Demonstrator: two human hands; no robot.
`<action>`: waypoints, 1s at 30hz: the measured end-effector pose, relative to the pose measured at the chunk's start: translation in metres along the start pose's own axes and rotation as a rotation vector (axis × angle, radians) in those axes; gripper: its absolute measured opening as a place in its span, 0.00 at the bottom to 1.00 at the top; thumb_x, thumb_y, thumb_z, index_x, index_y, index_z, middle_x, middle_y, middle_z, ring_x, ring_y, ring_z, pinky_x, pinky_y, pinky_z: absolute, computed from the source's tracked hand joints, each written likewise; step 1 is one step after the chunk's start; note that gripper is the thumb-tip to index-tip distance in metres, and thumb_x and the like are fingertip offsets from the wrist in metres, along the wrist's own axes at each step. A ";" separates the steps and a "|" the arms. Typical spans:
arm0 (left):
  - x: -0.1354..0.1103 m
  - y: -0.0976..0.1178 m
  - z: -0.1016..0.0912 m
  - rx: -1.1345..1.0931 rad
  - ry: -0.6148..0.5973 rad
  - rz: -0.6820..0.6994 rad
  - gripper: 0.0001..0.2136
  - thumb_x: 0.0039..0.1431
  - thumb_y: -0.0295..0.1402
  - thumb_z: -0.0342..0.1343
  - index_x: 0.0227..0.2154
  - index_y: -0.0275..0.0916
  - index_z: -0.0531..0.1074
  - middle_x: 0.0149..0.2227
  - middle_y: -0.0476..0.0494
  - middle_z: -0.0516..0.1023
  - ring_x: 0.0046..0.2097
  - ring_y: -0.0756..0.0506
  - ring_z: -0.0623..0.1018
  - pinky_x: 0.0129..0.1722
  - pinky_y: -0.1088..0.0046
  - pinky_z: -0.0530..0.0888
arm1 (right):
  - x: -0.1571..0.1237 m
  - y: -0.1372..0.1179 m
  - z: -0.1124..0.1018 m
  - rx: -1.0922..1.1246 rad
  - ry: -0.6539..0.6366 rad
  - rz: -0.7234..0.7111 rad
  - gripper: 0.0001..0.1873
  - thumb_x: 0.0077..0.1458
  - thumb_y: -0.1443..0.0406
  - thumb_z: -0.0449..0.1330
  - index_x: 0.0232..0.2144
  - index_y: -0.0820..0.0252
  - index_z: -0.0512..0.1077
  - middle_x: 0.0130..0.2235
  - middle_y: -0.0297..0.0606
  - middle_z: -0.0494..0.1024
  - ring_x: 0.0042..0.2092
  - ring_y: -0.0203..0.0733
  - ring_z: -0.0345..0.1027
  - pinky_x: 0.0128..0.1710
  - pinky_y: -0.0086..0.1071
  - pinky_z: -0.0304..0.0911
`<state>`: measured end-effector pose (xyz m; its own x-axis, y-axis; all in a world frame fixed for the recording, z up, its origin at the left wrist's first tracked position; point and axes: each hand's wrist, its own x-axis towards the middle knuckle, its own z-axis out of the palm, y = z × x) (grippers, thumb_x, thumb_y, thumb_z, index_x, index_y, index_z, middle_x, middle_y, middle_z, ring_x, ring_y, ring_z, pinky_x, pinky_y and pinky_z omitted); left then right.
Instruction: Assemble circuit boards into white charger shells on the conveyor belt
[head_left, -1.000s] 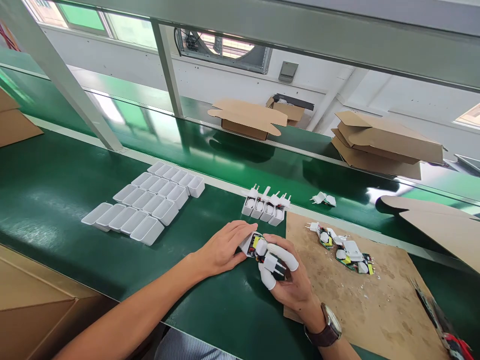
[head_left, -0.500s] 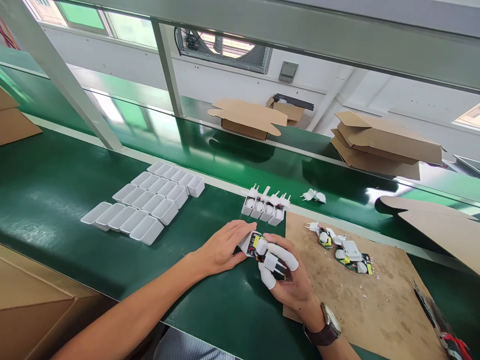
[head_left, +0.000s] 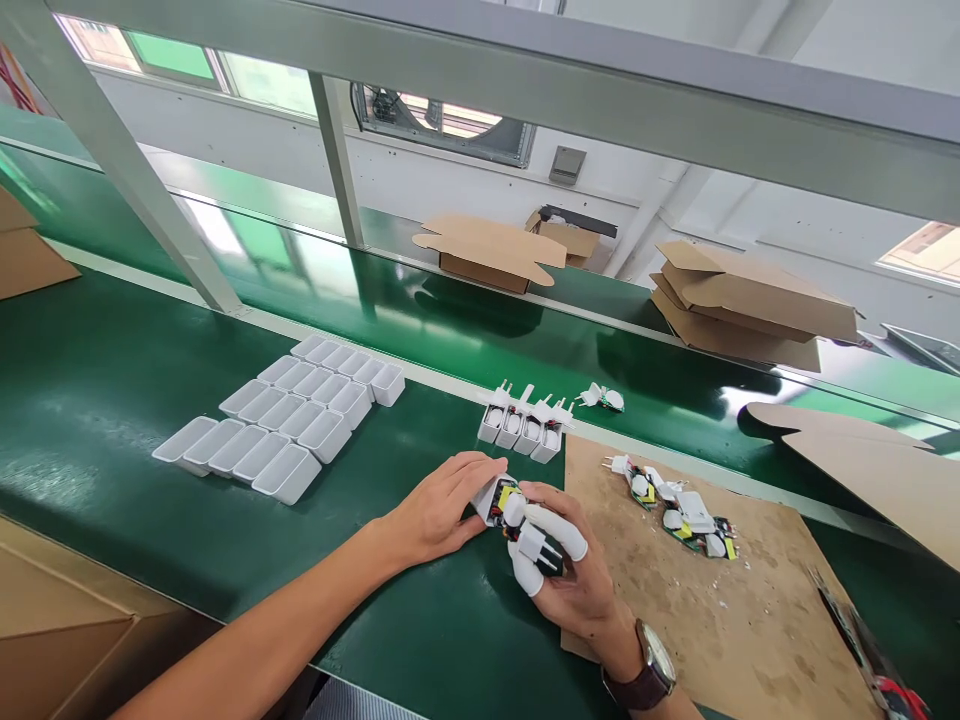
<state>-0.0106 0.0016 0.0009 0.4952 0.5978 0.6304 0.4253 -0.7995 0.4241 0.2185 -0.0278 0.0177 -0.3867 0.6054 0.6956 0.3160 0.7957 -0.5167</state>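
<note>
Between thumb and fingers, my left hand (head_left: 442, 508) grips a white plastic charger housing (head_left: 487, 498) lying on its side, its mouth turned to the right. My right hand (head_left: 574, 560), with white finger cots on thumb and finger, pinches a charger circuit board (head_left: 513, 508) that carries yellow and white parts and a white plug piece with two pins. The board's front end sits at the housing's mouth, partly inside; how deep is hidden. Just behind my hands, several filled housings (head_left: 521, 432) stand in a row with plug pieces over their tops.
Rows of open white housings (head_left: 300, 408) stand at left. More board assemblies (head_left: 686, 515) lie on a stained brown board (head_left: 675, 620) at right, near red-handled pliers (head_left: 892, 690). Another assembly (head_left: 604, 397) rests on the green conveyor belt. Flattened cardboard boxes (head_left: 750, 300) lie behind.
The view has shifted slightly. Both hands keep their grip, and the board stays at the housing's mouth with little visible movement.
</note>
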 end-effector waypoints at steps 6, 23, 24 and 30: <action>0.000 0.000 0.000 0.003 -0.011 0.000 0.34 0.67 0.29 0.57 0.70 0.40 0.49 0.56 0.32 0.76 0.58 0.36 0.76 0.56 0.51 0.78 | -0.004 0.004 0.001 0.010 -0.021 -0.007 0.35 0.56 0.76 0.61 0.63 0.50 0.61 0.57 0.49 0.72 0.58 0.55 0.71 0.56 0.55 0.73; -0.005 0.003 0.003 -0.208 -0.145 -0.132 0.39 0.62 0.29 0.61 0.71 0.42 0.47 0.59 0.32 0.73 0.58 0.37 0.77 0.56 0.55 0.78 | 0.009 0.008 -0.020 -0.128 -0.057 0.086 0.28 0.65 0.63 0.60 0.65 0.53 0.61 0.63 0.50 0.69 0.64 0.55 0.65 0.62 0.57 0.67; -0.006 0.003 0.003 -0.221 -0.173 -0.164 0.40 0.60 0.29 0.61 0.71 0.42 0.46 0.60 0.32 0.73 0.58 0.37 0.77 0.56 0.56 0.78 | 0.013 0.014 -0.026 -0.174 -0.007 0.138 0.25 0.66 0.64 0.58 0.64 0.53 0.64 0.62 0.49 0.70 0.64 0.54 0.66 0.63 0.57 0.66; -0.008 0.006 -0.002 -0.317 -0.329 -0.319 0.41 0.60 0.27 0.55 0.72 0.48 0.43 0.65 0.37 0.68 0.57 0.38 0.78 0.55 0.62 0.77 | 0.050 0.086 -0.069 -0.408 0.050 0.493 0.26 0.62 0.61 0.57 0.62 0.55 0.67 0.63 0.47 0.70 0.65 0.53 0.64 0.65 0.55 0.62</action>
<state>-0.0130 -0.0079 -0.0002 0.6113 0.7590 0.2241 0.3696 -0.5242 0.7673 0.2862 0.0698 0.0425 -0.0742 0.8890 0.4520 0.7544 0.3464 -0.5576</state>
